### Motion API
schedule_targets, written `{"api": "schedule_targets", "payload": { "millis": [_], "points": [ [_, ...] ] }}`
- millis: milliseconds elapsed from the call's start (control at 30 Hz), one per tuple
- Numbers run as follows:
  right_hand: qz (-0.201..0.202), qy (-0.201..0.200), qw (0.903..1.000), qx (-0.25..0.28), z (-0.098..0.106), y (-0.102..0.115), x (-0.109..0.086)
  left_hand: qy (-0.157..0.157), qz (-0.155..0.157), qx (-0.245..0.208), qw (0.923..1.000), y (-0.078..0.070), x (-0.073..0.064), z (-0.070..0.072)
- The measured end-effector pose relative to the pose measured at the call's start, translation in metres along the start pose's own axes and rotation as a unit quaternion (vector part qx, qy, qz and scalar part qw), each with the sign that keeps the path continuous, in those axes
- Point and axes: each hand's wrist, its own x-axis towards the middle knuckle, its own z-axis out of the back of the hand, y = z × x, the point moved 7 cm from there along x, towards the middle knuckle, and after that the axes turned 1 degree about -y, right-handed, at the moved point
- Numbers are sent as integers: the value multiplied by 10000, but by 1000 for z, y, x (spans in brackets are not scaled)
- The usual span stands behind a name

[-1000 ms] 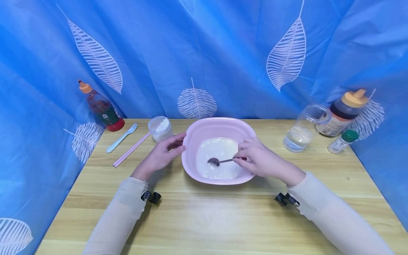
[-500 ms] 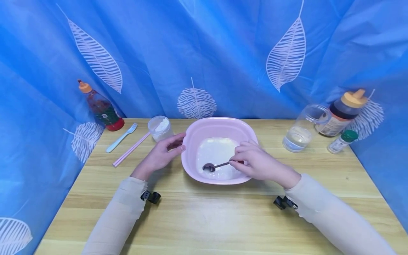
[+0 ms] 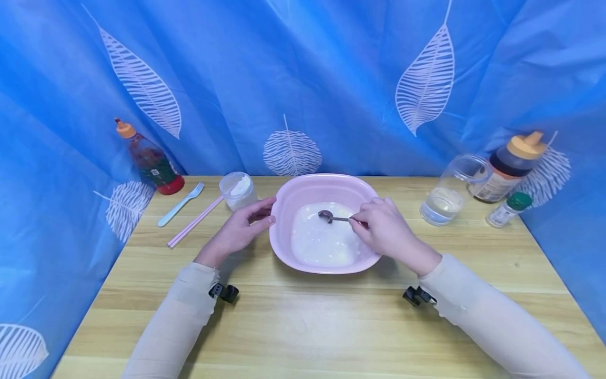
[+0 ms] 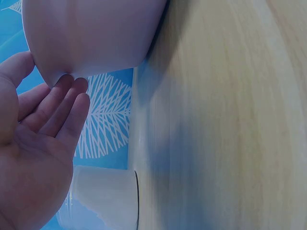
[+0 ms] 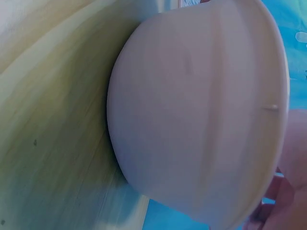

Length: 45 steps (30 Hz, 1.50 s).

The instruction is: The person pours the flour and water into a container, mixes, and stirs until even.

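From my distant post I have the pink basin (image 3: 326, 190) in the middle of the surface (image 3: 322, 326), near the blue curtain (image 3: 350, 95) behind it. It is smooth and pale, rounded at the corners, with a thin lip running all the way round; from the right wrist its outer wall shows a faint band below that lip and a small nub close to the edge. Inside lies a milky white liquid (image 3: 322, 245), shallow against the walls, glossy and dotted with bright specks.

The right hand (image 3: 388, 231) reaches over the basin's right side, its grip narrow, pinching the spoon (image 3: 341, 218) by the handle. The spoon is slim and dark, metallic in sheen, and points to my left; its small round head lies at the far part of the liquid, though I cannot tell how deep it sits.

On the other side, the left hand (image 3: 243, 226) has a fairly wide, relaxed grip, thumb and fingertips touching the basin's left side from outside. Just beyond those fingers stands the clear jar (image 3: 243, 202), white powder within. Well apart on the right, the clear cup (image 3: 453, 181) holds some colourless liquid
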Motion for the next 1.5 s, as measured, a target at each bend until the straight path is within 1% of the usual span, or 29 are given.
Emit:
{"api": "schedule_targets", "payload": {
  "millis": [67,167,300,433,533,667,833,967,1100,1333,1400,1500],
  "points": [
    [-48,-29,10000,20,-1,-1,3,-9,26,-7,10000,0,0,1],
    [80,-20,9999,95,-3,4,7,-18,-17,18,10000,0,-1,1],
    [480,186,9985,174,-9,18,10,-14,-38,19,10000,0,-1,1],
    [967,453,9939,270,-15,29,7,3,-35,-5,10000,1,0,1],
    [1274,543,9895,416,-14,34,2,-7,-85,10,10000,0,0,1],
    [1449,616,9856,611,-6,35,-5,-32,-160,59,9998,0,0,1],
    [1310,756,9861,684,2,26,-11,-33,-150,45,9999,2,1,1],
    [1102,718,9892,640,6,18,-14,-28,-103,16,9999,2,1,1],
    [914,555,9918,704,7,12,-14,-30,-85,18,10000,1,0,1],
    [590,61,9906,1230,9,4,-15,-21,-118,45,9999,0,0,0],
    [499,-2,9907,1263,9,1,-16,-19,-123,37,9999,0,0,0],
    [450,6,9911,1253,9,-1,-17,-6,-138,49,9999,-1,0,0]
  ]
}}
